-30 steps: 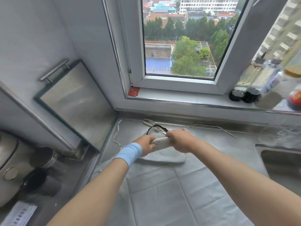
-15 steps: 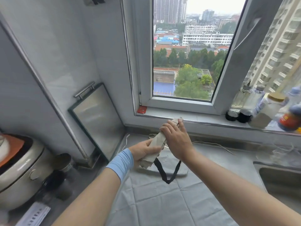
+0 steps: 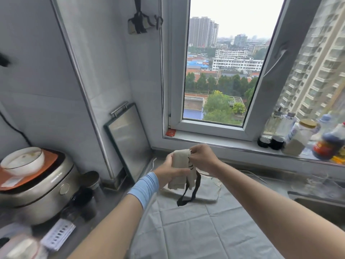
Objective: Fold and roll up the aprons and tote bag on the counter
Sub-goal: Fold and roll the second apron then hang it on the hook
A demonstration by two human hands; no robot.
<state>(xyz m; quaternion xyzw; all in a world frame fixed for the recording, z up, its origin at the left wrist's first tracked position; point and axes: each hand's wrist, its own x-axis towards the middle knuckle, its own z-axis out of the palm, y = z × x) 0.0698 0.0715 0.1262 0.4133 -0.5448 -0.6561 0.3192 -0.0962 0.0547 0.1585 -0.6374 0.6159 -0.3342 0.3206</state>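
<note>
The rolled cream canvas tote bag [image 3: 179, 170] is held upright above the table [image 3: 242, 206], near the windowsill. The left hand [image 3: 170, 170], wearing a light blue wristband [image 3: 144, 187], is clenched around the roll's middle, hiding part of it. The right hand [image 3: 202, 158] pinches its top end. A black strap [image 3: 188, 191] dangles below, over a flat pale cloth [image 3: 209, 189] whose edges are partly covered

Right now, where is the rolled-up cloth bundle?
Centre of the head view: the rolled cloth bundle is held above the counter by the left hand and right hand, below the window sill.
</note>
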